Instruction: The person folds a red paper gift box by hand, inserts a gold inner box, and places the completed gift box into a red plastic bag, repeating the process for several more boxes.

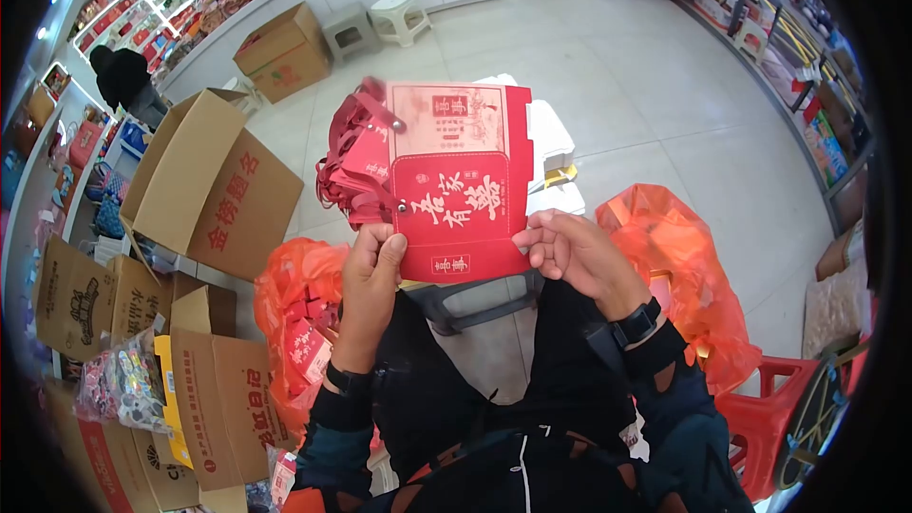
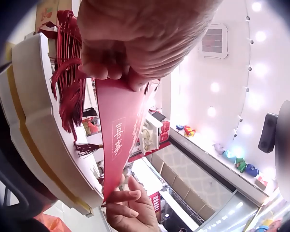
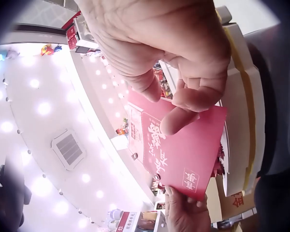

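Observation:
My left hand [image 1: 372, 271] pinches the lower left edge of a flat, unfolded red paper box [image 1: 456, 185], thumb on the front and fingers behind. The box is printed with large pale Chinese characters, has a pink upper panel and bears metal snaps along its left side. My right hand [image 1: 579, 256] is at the lower right edge of the box, palm partly turned up, its loosely bent fingertips [image 3: 176, 121] overlapping that edge. Just behind and left lies a bunch of more red boxes with dark red ribbons [image 1: 356, 171] and tassels [image 2: 72, 104].
A white stack [image 1: 556, 147] stands behind the box on a dark-framed stool [image 1: 475, 304]. Orange plastic bags [image 1: 684, 275] sit on both sides of my legs. Cardboard boxes [image 1: 218, 185] crowd the left, and a red stool [image 1: 774, 418] is at the right.

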The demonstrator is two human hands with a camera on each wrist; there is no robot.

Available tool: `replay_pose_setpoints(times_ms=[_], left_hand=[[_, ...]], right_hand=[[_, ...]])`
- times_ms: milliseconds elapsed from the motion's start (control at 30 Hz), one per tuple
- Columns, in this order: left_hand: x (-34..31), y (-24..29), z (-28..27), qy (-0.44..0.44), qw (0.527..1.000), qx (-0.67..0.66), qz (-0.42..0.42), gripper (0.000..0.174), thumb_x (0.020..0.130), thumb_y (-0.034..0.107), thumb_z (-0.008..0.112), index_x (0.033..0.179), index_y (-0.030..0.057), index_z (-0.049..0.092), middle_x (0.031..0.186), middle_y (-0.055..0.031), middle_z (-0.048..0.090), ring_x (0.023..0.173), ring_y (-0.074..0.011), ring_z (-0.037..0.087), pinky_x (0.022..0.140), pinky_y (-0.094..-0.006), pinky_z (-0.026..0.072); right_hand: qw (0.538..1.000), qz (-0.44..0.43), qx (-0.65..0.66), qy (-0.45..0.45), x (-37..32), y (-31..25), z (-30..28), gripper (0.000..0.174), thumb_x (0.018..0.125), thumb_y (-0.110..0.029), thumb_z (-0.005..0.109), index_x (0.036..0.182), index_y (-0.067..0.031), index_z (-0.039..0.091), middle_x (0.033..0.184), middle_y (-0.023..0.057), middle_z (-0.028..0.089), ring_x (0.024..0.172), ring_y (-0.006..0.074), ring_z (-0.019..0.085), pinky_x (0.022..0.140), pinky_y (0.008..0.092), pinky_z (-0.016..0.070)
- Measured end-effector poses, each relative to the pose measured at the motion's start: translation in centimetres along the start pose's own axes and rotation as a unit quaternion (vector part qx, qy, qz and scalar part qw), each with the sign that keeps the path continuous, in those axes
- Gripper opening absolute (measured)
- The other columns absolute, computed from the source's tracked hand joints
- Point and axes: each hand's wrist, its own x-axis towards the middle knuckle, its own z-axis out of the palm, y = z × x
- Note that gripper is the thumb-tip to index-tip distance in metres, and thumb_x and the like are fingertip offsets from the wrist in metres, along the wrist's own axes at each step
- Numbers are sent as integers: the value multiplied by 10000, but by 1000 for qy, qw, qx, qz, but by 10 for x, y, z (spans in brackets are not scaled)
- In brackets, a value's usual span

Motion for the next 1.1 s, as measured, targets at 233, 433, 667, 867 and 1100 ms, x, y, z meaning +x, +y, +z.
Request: replay_pose_setpoints(times_ms=[233, 433, 667, 867, 1100], left_hand=[[-9, -13, 1, 14, 999, 39, 1, 166, 1046, 216, 573, 1004, 56, 580, 804, 67, 505, 676, -13, 420, 593, -176, 359], [-17, -17, 8, 3, 998, 59, 2, 169, 1042, 191, 579, 974, 37, 585, 788, 64, 495, 703, -19, 410, 612, -191, 361], [-26, -20, 14, 14, 993, 118, 13, 178, 1038, 182, 586, 980, 13, 582, 784, 45, 505, 714, -34, 421, 634, -205, 375], [-35, -20, 17, 40, 978, 196, 62, 176, 1034, 184, 595, 1002, 10, 589, 782, 17, 532, 711, -66, 457, 639, -240, 411], [-36, -25, 18, 50, 985, 156, 46, 162, 1030, 167, 598, 989, 11, 577, 771, 10, 522, 706, -72, 458, 636, -239, 408]], right_hand=[[997, 39, 35, -49, -24, 5, -2, 324, 1039, -266, 492, 1153, 21, 591, 1115, 215, 701, 727, 165, 700, 488, 219, 502], [996, 66, -39, -53, -42, 9, -13, 379, 1053, -264, 464, 1209, 52, 604, 1173, 236, 685, 688, 160, 698, 474, 215, 511], [996, 83, -15, -15, -58, 15, -3, 404, 1056, -279, 459, 1269, 49, 561, 1242, 227, 647, 704, 155, 687, 480, 227, 516], [994, 25, 103, -4, -64, 36, -2, 420, 1060, -309, 443, 1285, 27, 558, 1221, 170, 647, 689, 139, 639, 505, 245, 501], [996, 82, -25, 28, -78, 39, 7, 421, 1059, -279, 446, 1302, 49, 548, 1182, 149, 635, 727, 138, 653, 530, 256, 520]])
